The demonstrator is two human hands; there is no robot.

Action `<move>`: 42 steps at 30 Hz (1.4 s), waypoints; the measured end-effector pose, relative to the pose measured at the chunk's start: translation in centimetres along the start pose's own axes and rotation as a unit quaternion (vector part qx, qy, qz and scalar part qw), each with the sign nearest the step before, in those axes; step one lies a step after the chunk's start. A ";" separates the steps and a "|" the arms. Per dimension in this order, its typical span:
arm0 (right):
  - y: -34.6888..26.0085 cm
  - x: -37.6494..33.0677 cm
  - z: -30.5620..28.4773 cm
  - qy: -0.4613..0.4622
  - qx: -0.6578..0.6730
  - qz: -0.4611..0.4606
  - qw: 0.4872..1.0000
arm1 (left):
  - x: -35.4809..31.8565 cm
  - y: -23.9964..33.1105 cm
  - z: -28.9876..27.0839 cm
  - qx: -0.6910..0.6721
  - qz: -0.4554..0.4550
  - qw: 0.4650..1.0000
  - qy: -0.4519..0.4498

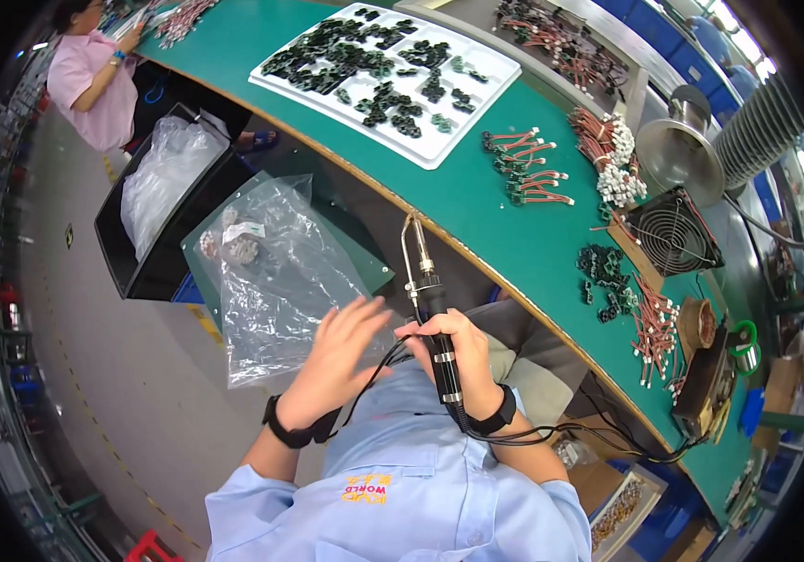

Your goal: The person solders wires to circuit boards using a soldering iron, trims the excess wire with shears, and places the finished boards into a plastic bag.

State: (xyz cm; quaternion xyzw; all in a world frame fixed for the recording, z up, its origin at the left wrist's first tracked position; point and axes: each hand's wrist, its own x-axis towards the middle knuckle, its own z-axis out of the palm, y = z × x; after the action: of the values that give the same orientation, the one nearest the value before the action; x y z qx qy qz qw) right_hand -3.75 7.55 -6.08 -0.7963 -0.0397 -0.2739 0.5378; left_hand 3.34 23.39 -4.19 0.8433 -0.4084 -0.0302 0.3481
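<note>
My right hand (467,351) grips a black soldering iron (431,292) with a thin metal feed tube alongside its tip. The iron stands nearly upright in front of my body, its tip near the bench's wooden edge, and black cables trail from its lower end to the right. My left hand (334,351) is just left of the iron, fingers spread and slightly blurred, holding nothing. Beyond it lies a clear plastic bag (275,290) with a bundle of small parts inside.
On the green bench (346,155) sit a white tray (432,155) of dark small parts, red-wired connectors (538,173), loose black parts (608,276), a fan (675,232) and a metal exhaust hood (678,155). A black bin (130,229) with plastic stands left. Another person (93,80) works at far left.
</note>
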 end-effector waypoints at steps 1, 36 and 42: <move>-0.1 -0.1 0.0 -0.012 -0.014 -0.006 1.000 | -0.4 -0.5 0.3 0.001 -0.007 1.000 0.005; -2.1 -2.9 -2.5 -0.031 -0.109 -0.038 0.993 | -2.3 -17.4 -0.1 -0.507 -0.465 0.707 0.166; -1.9 -3.2 -2.2 0.009 -0.115 -0.052 0.992 | 0.9 -21.7 4.2 -0.509 -0.203 0.787 0.284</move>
State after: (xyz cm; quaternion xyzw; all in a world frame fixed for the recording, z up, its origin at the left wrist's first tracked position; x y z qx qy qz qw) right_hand -7.98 7.16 -5.42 -0.8475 -0.0446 -0.3110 0.4278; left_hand 17.03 29.60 -20.44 0.5777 -0.0357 -0.0629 0.8131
